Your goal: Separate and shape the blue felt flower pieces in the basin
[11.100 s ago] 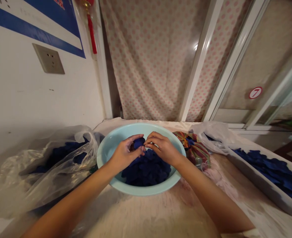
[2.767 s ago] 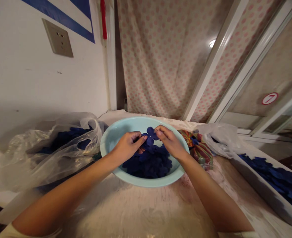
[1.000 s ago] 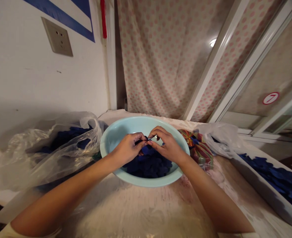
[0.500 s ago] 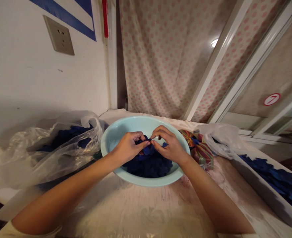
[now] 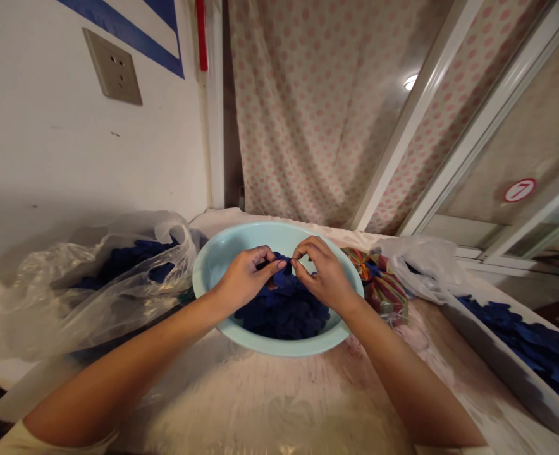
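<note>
Over a pale blue plastic basin [image 5: 279,346], both hands meet at a small dark blue fabric piece [image 5: 283,258]. My left hand [image 5: 245,278] pinches it between thumb and fingers. My right hand [image 5: 324,275] closes thumb and forefinger on the piece's right edge. Part of the piece is hidden behind the fingers. Below lies a heap of similar dark blue pieces [image 5: 284,313] with wavy edges, filling the bottom of the basin.
A clear plastic bag [image 5: 47,284] holding dark blue pieces lies at left. Right of the basin sit a striped colourful bundle [image 5: 384,287] and another plastic bag [image 5: 424,268]. A long white box [image 5: 492,354] at far right holds blue pieces. Behind hangs a dotted curtain [image 5: 303,114].
Both hands have risen slightly with the fabric piece. My right thumb and forefinger have shifted up a little along its edge. The basin and bags stay put.
</note>
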### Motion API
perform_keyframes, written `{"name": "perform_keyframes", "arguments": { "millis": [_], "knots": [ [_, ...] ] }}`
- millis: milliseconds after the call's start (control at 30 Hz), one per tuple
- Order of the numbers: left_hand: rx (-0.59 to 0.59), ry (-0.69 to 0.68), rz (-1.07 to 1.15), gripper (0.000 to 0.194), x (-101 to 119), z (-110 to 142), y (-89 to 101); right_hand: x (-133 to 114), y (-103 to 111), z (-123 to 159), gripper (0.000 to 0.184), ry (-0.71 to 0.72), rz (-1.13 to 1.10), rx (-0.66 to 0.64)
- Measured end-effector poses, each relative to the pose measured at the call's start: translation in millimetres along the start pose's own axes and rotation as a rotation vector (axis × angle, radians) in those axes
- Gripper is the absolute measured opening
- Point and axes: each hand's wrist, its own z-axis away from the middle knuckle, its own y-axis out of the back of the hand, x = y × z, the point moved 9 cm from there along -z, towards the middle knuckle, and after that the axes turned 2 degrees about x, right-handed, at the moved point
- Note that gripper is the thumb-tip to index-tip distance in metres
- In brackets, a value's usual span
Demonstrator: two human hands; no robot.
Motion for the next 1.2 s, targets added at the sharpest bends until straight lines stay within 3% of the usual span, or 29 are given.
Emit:
{"name": "perform_keyframes", "arguments": {
  "millis": [333, 500, 600, 700, 800, 900, 1000, 1100, 1200],
  "knots": [
    [0.068, 0.022, -0.019, 0.025, -2, -1, 5.5, 10, 12, -1, 0.012, -0.087, 0.059, 0.123],
    [0.093, 0.022, -0.017, 0.025, -4, -2, 8.5, 36, 30, 6, 0.012, -0.287, 0.114, 0.29],
    [0.094, 0.014, -0.04, 0.024, -2, -2, 8.2, 53, 31, 10, 0.011, -0.384, 0.136, 0.311],
    [0.061, 0.016, -0.082, 0.022, -1, -1, 5.0, 48, 23, 7, 0.016, -0.321, 0.111, 0.239],
    [-0.014, 0.006, -0.158, 0.021, -2, -1, -1.0, 23, 10, 2, 0.023, -0.13, 0.069, 0.109],
    [-0.055, -0.026, -0.19, 0.02, -4, 0, -3.6, 1, -3, 2, 0.014, 0.028, 0.02, -0.03],
    [-0.077, -0.029, -0.173, 0.018, -8, -1, -5.0, -3, -6, 1, 0.008, 0.058, 0.002, -0.068],
    [-0.043, -0.003, -0.102, 0.016, -11, -3, -2.4, 1, -4, 0, 0.009, 0.041, 0.002, -0.044],
    [0.087, -0.035, 0.029, 0.019, -8, -6, 8.4, 0, -4, 0, 0.011, 0.053, -0.004, -0.044]
  ]
}}
